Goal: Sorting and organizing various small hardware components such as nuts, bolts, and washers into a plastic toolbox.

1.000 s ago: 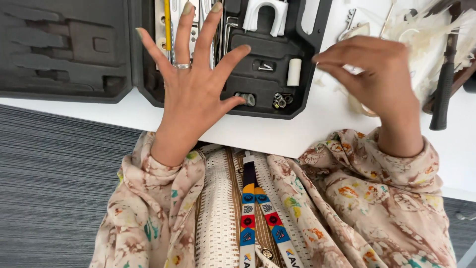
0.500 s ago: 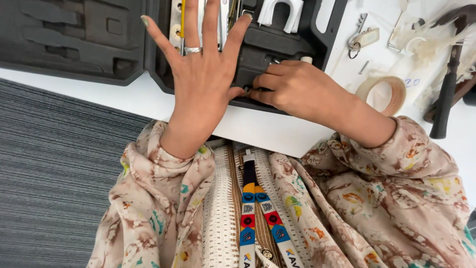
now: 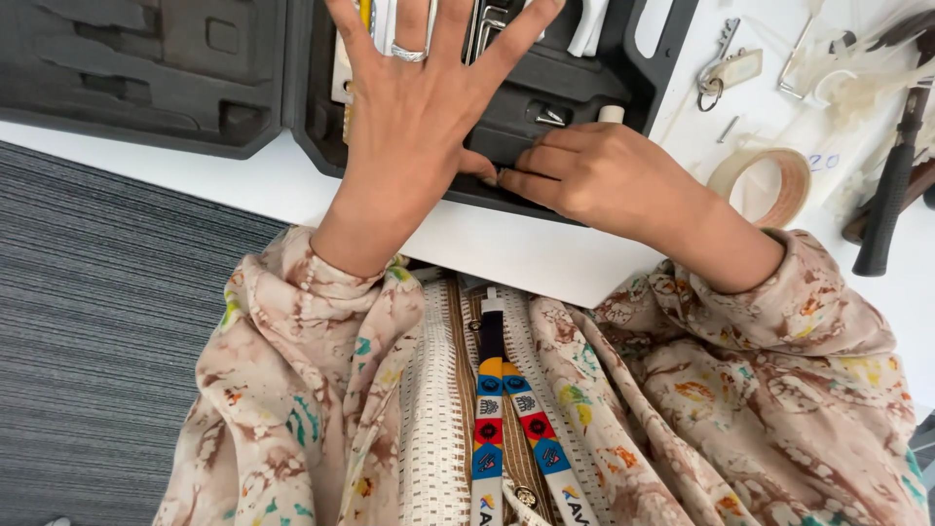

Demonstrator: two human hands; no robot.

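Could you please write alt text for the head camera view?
A person's left hand lies spread flat on an open black tool case, while the right hand reaches its fingers into the case's near edge. A roll of tape and a hammer lie on the white table.

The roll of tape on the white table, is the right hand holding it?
No. The roll of tape lies apart on the table, while the right hand presses its fingertips on the black tool case.

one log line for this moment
left hand: flat, fingers spread on open tool case | right hand: fingertips at case's front edge | tape roll: on table, untouched
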